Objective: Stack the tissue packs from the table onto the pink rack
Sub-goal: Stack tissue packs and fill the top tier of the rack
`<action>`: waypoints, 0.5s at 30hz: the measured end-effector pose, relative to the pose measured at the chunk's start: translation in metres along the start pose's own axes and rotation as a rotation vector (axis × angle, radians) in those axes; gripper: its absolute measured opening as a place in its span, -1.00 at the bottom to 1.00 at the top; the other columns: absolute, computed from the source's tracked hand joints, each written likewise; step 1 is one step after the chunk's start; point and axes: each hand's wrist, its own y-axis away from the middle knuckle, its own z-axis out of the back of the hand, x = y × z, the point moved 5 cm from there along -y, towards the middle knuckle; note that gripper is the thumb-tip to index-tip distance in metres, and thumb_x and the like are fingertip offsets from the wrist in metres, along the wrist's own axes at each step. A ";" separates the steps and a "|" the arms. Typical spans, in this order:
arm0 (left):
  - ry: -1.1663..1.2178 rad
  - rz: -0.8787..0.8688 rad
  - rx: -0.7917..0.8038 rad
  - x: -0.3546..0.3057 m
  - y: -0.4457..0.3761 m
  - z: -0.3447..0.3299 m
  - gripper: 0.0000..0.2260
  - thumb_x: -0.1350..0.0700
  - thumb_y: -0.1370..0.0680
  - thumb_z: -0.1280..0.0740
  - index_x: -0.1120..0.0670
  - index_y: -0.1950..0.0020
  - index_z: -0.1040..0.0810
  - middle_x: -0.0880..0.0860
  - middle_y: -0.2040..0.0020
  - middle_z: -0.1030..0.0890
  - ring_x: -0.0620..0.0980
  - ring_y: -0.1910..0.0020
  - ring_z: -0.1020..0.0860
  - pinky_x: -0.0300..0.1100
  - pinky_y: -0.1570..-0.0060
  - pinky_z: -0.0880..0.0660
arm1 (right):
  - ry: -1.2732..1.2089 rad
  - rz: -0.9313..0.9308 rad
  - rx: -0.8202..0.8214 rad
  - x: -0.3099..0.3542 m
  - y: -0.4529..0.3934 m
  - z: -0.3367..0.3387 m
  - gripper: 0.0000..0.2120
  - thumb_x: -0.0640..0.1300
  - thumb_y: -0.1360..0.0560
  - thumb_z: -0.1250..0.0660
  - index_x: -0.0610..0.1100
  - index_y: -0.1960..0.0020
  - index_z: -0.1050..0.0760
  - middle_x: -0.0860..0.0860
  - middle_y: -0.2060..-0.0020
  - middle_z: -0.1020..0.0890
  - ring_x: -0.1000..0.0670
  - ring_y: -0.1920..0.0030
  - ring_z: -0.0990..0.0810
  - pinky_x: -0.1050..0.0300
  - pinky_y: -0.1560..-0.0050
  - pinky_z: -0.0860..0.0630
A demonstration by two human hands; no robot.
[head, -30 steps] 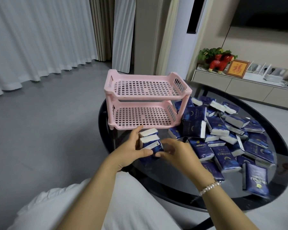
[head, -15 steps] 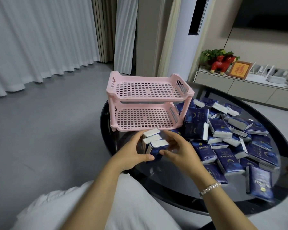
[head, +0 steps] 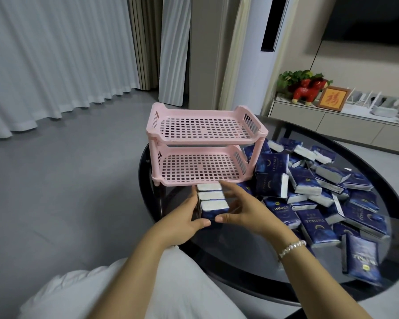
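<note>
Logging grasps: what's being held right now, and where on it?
Three tissue packs bunched together, left hand and right hand gripping the bundle's opposite sides.

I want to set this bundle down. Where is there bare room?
Both shelves of the pink rack are bare. Dark glass of the table lies open near its front rim. Right of the rack, the loose tissue packs crowd the glass.

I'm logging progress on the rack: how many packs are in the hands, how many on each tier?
Packs held between left hand and right hand: 3
Packs on pink rack top tier: 0
Packs on bottom tier: 0
Total: 3
</note>
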 end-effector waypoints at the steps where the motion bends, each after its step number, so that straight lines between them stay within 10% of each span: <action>1: 0.012 0.000 0.014 0.000 0.000 -0.001 -0.27 0.02 -0.59 -0.26 -0.19 -0.54 0.22 -0.20 -0.56 0.04 -0.14 -0.52 -0.05 -0.21 -0.44 -0.06 | 0.006 -0.001 0.008 0.000 0.000 0.000 -0.26 -0.12 -0.37 -0.50 0.25 -0.35 -0.16 0.29 -0.04 -0.44 0.44 0.16 -0.50 0.50 0.14 -0.43; 15: 0.107 -0.017 -0.183 -0.009 0.000 0.012 -0.40 0.03 -0.53 -0.37 -0.21 -0.49 -0.19 -0.21 -0.41 -0.37 -0.16 -0.38 -0.34 -0.22 -0.32 -0.29 | -0.110 0.006 0.016 -0.002 -0.011 0.007 -0.41 -0.24 -0.37 -0.49 0.02 -0.32 -0.38 0.14 -0.16 -0.60 0.18 -0.12 -0.58 0.24 -0.06 -0.53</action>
